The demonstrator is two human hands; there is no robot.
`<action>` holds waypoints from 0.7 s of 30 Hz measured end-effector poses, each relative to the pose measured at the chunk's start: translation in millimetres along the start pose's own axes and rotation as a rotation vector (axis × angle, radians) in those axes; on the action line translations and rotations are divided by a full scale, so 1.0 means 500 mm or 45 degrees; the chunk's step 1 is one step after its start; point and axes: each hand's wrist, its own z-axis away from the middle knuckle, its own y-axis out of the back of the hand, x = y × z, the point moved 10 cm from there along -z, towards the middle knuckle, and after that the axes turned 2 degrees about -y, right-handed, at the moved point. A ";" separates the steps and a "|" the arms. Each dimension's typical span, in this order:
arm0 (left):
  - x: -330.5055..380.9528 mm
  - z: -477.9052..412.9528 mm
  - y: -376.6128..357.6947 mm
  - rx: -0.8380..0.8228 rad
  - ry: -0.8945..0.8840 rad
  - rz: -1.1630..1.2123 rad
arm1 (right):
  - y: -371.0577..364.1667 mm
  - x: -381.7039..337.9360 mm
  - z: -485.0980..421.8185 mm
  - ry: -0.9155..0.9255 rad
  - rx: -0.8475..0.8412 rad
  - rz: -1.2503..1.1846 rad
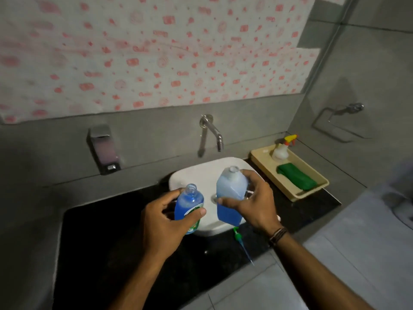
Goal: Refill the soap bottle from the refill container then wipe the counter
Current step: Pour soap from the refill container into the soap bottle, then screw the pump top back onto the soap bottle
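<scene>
My left hand [165, 222] grips a small clear soap bottle [188, 201] with blue liquid, its neck uncapped and tilted slightly right. My right hand [254, 204] holds the translucent refill container [230, 193], upright and uncapped, roughly half full of blue liquid. Both are held side by side over the white sink basin [201, 173], a small gap between them. The green pump head with its tube [240, 241] lies on the black counter [100, 231] in front of the basin. A folded green cloth [297, 179] rests in a beige tray [312, 193] at the right.
A wall faucet [212, 130] juts out above the basin. A wall-mounted dispenser [104, 148] hangs at the left. A spray bottle [281, 148] with a yellow trigger stands at the tray's far end. A towel ring [339, 121] is on the right wall.
</scene>
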 end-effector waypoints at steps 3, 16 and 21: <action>-0.027 0.025 -0.042 -0.046 0.018 0.047 | 0.035 0.164 0.036 -0.190 0.115 0.001; -0.140 0.001 -0.183 -0.143 0.166 0.153 | 0.076 0.633 0.064 -0.972 0.373 -0.026; -0.160 -0.009 -0.205 -0.169 0.154 0.138 | 0.063 0.676 0.042 -1.023 0.390 -0.046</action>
